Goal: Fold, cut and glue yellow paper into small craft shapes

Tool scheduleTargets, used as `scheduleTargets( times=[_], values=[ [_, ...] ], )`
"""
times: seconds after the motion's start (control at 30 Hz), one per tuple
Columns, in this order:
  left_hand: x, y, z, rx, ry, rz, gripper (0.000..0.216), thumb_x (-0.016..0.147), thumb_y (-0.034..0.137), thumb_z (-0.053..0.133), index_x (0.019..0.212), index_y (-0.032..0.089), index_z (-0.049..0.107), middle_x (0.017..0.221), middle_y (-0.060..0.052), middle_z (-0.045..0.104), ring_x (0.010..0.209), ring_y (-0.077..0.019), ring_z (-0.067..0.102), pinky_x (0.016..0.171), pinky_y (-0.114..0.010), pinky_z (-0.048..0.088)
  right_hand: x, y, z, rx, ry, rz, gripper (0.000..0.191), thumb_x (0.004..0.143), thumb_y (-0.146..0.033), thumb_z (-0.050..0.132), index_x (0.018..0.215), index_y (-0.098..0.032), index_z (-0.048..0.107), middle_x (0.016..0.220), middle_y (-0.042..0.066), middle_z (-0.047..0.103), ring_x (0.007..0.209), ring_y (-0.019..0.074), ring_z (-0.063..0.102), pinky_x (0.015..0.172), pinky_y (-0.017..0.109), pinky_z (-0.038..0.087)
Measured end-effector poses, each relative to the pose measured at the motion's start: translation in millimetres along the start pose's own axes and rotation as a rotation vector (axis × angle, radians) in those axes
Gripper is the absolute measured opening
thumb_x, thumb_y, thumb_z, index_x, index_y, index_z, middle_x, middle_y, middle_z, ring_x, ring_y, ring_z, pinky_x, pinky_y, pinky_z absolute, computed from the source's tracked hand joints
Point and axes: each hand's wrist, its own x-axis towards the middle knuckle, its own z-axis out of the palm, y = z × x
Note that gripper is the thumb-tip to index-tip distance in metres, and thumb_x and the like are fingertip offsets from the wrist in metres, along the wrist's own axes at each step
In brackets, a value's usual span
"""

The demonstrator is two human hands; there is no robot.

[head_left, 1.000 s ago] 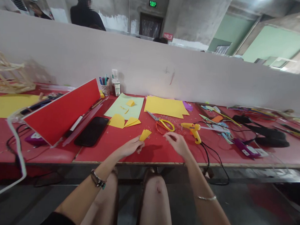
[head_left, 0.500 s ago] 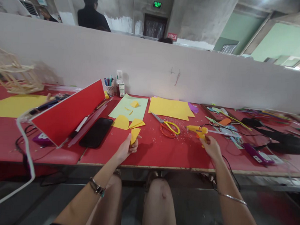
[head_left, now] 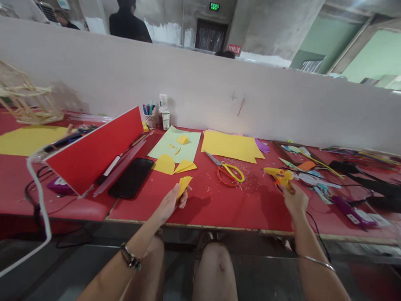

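Note:
My left hand (head_left: 174,200) is closed around a folded piece of yellow paper (head_left: 185,185), held just over the red table near its front edge. My right hand (head_left: 295,198) grips the handle of a yellow hot glue gun (head_left: 278,173), whose nozzle points left. Between the two hands lie scissors (head_left: 231,171) with yellow and orange handles, blades toward the upper left. Beyond my left hand, a cut yellow paper piece (head_left: 165,164) and a folded yellow piece (head_left: 186,166) rest by a pale green sheet (head_left: 174,138). More yellow scraps (head_left: 182,139) lie on that sheet.
A black phone (head_left: 131,178) lies left, beside a leaning red board (head_left: 98,151). Yellow sheets (head_left: 232,145) are stacked at the back. A pen cup (head_left: 150,119) and bottle (head_left: 165,116) stand by the white partition (head_left: 189,88). Right are paper scraps and a purple power strip (head_left: 352,213).
The glue gun in my right hand has moved right relative to the scissors. My left hand keeps its folded paper, slightly lower and turned. The whole view has shifted a little.

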Motion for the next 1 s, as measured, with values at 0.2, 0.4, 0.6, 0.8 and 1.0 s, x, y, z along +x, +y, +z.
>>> scheduleTargets(
  times=[0.2,0.4,0.6,0.8,1.0],
  values=[
    [-1,1,1,0.038,0.007,0.004,0.047,0.069,0.060,0.040,0.077,0.014,0.049,0.046,0.008,0.034,0.036,-0.0047,0.028,0.040,-0.023,0.021,11,9,8,-0.055,-0.024,0.001,0.040,0.066,-0.041,0.039,0.085,-0.012,0.059,0.078,0.013,0.061,0.075,0.0253,0.054,0.066,0.035,0.040],
    [-1,-1,-1,0.047,0.007,0.013,0.048,0.068,0.061,0.040,0.076,0.015,0.048,0.047,0.008,0.035,0.036,-0.0050,0.029,0.041,-0.023,0.022,-10,-4,1,-0.175,0.206,-0.082,0.038,0.067,-0.041,0.040,0.086,-0.011,0.052,0.079,0.016,0.055,0.082,0.0296,0.049,0.068,0.040,0.037],
    [-1,-2,-1,0.071,0.005,0.013,0.046,0.069,0.060,0.038,0.076,0.015,0.046,0.048,0.008,0.035,0.038,-0.0054,0.029,0.042,-0.023,0.023,-35,-37,-3,-0.100,0.059,-0.300,0.020,0.069,-0.029,0.037,0.074,-0.015,0.050,0.071,0.012,0.053,0.071,0.0236,0.050,0.064,0.035,0.039],
    [-2,-3,-3,0.108,-0.008,0.011,0.045,0.071,0.061,0.033,0.071,0.017,0.042,0.044,0.010,0.025,0.034,-0.0050,0.022,0.039,-0.022,0.020,-37,-91,29,0.018,-0.264,-0.590,0.017,0.071,-0.018,0.040,0.080,-0.015,0.053,0.076,0.009,0.057,0.073,0.0187,0.052,0.068,0.029,0.040],
    [-1,-3,-2,0.125,0.001,-0.002,0.045,0.069,0.063,0.034,0.068,0.018,0.039,0.044,0.010,0.025,0.034,-0.0047,0.022,0.038,-0.021,0.020,-32,-145,59,-0.265,-0.557,-0.574,0.017,0.071,-0.013,0.049,0.084,-0.015,0.059,0.082,0.011,0.061,0.077,0.0195,0.056,0.064,0.026,0.037]
  ],
)
